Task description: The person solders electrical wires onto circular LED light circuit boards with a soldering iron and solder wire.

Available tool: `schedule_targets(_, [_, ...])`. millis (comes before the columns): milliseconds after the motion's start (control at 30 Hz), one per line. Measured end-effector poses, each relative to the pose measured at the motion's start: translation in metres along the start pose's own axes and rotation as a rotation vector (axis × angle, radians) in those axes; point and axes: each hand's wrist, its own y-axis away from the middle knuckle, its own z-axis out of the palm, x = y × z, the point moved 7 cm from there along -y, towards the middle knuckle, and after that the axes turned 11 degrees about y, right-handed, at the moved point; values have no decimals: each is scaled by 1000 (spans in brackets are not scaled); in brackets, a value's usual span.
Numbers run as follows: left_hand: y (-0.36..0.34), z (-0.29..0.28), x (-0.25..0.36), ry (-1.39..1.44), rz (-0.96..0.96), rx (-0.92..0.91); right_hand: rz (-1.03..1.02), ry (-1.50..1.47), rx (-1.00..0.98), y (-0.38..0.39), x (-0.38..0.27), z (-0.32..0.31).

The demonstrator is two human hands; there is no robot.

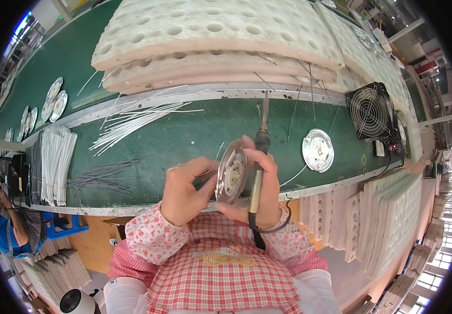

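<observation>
My left hand (184, 193) pinches the near edge of a round metal disc (231, 175), which stands on edge over the table's front rim. My right hand (265, 186) supports the disc from the other side and also grips a soldering iron (260, 152). The iron's black handle runs up through my fingers and its metal tip points away toward the table's far side. Thin white wires trail from the disc.
A second round metal disc (318, 150) lies on the green belt (173, 136). White wire pieces (137, 118), dark wire pieces (100, 175), a bundle of white sleeves (56, 162), stacked foam trays (210, 42), a black fan (370, 111) and more discs (53, 99) surround it.
</observation>
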Motion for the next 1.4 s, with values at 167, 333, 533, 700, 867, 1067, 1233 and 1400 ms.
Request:
schedule_targets(167, [-2, -3, -31, 200, -262, 21, -14, 167, 22, 3, 5, 16])
schedule_targets(333, [-16, 0, -34, -253, -190, 77, 70, 367, 19, 6, 14, 29])
schedule_targets(533, [-20, 3, -45, -254, -114, 149, 20, 460, 6, -1, 17, 28])
schedule_targets(700, [-26, -11, -36, -492, 45, 313, -34, 487, -9, 3, 30, -8])
schedule_targets(867, [-15, -19, -22, -508, 225, 127, 350, -53, -151, 11, 37, -37])
schedule_targets(1067, [-18, 0, -25, -401, 336, -71, 248, -86, -298, 8, 36, -25])
schedule_targets(1233, [-21, 4, -29, -416, 314, -114, 236, -25, -306, 8, 39, -24])
schedule_targets(1400, [-22, 7, -33, -442, 324, -116, 199, 1, -331, 7, 42, -25])
